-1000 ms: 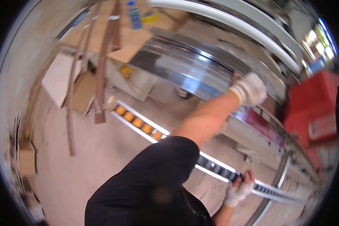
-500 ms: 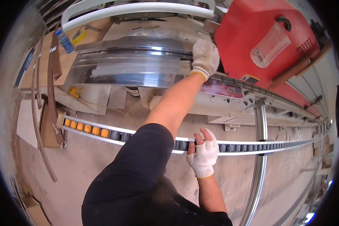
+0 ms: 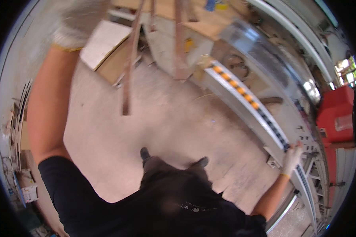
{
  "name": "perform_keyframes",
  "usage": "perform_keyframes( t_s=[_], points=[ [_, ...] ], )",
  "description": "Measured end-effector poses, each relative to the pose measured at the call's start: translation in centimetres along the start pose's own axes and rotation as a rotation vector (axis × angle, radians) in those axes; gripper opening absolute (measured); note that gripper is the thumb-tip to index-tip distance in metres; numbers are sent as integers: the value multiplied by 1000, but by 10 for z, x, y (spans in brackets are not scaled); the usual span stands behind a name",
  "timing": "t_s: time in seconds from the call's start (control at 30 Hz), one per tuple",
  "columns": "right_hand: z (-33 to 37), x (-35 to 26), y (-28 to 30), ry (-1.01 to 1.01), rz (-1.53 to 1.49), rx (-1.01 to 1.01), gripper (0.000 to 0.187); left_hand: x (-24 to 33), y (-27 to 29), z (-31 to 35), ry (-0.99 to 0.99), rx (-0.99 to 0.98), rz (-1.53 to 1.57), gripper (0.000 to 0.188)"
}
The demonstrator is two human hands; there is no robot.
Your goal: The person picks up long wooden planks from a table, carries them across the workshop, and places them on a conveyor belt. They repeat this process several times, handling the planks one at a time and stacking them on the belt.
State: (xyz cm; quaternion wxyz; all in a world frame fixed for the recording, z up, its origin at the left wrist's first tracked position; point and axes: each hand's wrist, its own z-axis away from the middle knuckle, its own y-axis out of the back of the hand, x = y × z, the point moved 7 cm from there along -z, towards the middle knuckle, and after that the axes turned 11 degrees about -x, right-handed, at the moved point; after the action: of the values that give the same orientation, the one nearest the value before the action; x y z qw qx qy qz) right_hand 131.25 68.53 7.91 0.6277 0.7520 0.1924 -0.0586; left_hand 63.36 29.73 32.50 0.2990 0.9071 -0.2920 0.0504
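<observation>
My left hand (image 3: 81,23), in a white knitted glove, is raised at the upper left edge of the view. Motion blur smears its fingers, and whether it holds anything cannot be made out. On the right, my right hand (image 3: 292,158) wears a similar glove with bare fingertips. It lies across the roller track (image 3: 267,118), its fingers stretched out over the rollers. The long metal track carries orange rollers (image 3: 235,87) at its far end and black ones along the rest.
Long brown strips (image 3: 129,75) jut out from a wooden tabletop (image 3: 213,23). White and brown boards (image 3: 106,43) lean below it. A metal-topped machine (image 3: 261,47) and a red housing (image 3: 336,114) stand on the right. My shoes (image 3: 145,153) are on the concrete floor (image 3: 162,114).
The view has turned left. My left hand has left the machine's metal top beside the red housing and swung to the upper left. My right hand is still at the roller track.
</observation>
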Motion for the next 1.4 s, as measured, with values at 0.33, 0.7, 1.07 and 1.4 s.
perform_keyframes(
  t_s=[0.33,0.7,1.07,1.4],
  points=[
    [379,-763,-137,1427,249,-414,44,-212,338,667,1619,409,-22,49],
    [526,-1185,-406,1449,472,-1141,51,-637,272,1020,1680,1078,1074,68],
    [401,-1369,-837,461,-139,-908,52,-717,399,1136,1382,1469,1049,72],
    [468,-1364,-936,-38,-773,-1359,72,-624,624,1179,1819,807,652,75]
  ],
)
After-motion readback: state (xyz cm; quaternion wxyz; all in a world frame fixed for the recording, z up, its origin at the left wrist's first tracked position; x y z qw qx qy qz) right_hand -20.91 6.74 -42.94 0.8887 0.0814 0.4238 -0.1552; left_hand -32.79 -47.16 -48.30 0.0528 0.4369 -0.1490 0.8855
